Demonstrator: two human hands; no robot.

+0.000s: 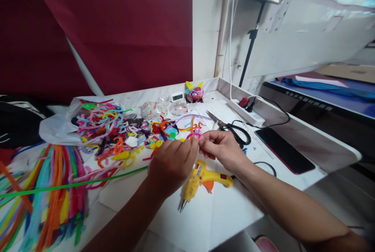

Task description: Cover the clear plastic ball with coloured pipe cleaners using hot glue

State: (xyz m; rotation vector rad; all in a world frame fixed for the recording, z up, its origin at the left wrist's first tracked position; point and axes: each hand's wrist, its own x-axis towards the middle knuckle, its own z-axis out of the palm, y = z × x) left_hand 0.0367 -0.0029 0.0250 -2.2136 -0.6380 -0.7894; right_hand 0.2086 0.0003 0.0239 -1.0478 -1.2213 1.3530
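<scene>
My left hand (174, 162) is closed in a pinch above the table. A long green pipe cleaner (117, 176) runs from the left edge of the view into this hand, its far end hidden by the fingers. My right hand (221, 148) pinches close against the left fingertips; what lies between its fingers is too small to make out. Just behind the fingertips shows a curved pink pipe cleaner (193, 134). Below the hands lies a yellow hot glue gun (196, 181), nozzle toward me. Black-handled scissors (231, 127) rest beyond my right hand.
Loose pipe cleaners (102, 121) spill from a plastic bag at the left, with a bundle of straight ones (58, 189) nearer me. A decorated ball (195, 92) and small clock (177, 97) stand at the back. A power strip (247, 113) and phone (284, 150) lie right.
</scene>
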